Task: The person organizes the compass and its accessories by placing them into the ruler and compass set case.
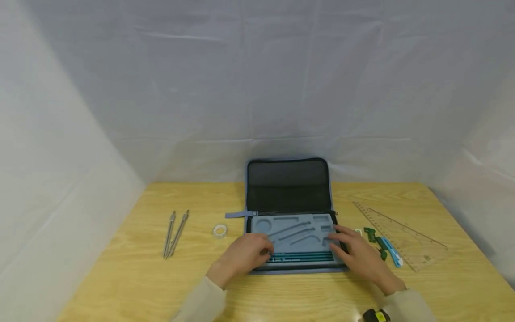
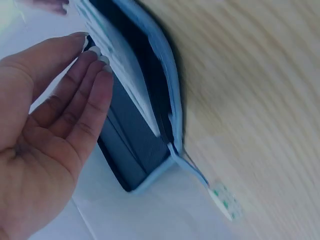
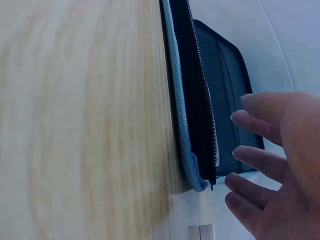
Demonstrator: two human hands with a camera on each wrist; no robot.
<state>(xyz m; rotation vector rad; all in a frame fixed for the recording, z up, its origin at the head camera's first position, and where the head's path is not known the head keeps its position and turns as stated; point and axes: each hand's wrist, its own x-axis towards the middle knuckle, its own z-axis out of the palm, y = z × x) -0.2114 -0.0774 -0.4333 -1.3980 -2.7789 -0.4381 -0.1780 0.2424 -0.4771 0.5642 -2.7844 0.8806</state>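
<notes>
An unzipped case (image 1: pixel 287 185) stands open, its dark lid raised toward the back. Inside lies a grey tray (image 1: pixel 281 247) with shaped recesses, and several dark green pencils (image 1: pixel 301 256) lie side by side along its front. My left hand (image 1: pixel 247 252) is at the pencils' left ends; its fingertips and thumb come close together at the tray's edge in the left wrist view, and nothing shows held there. My right hand (image 1: pixel 360 257) has its fingers spread over the tray's right side. In the right wrist view, that hand (image 3: pixel 285 160) holds nothing.
Left of the case lie two slim metal compasses (image 1: pixel 177 235) and a small tape roll (image 1: pixel 215 230). To its right are small green pieces (image 1: pixel 370 234), a blue utility knife (image 1: pixel 391 252) and a clear set square (image 1: pixel 426 250). White sheeting (image 1: pixel 249 89) encloses the table's back and sides.
</notes>
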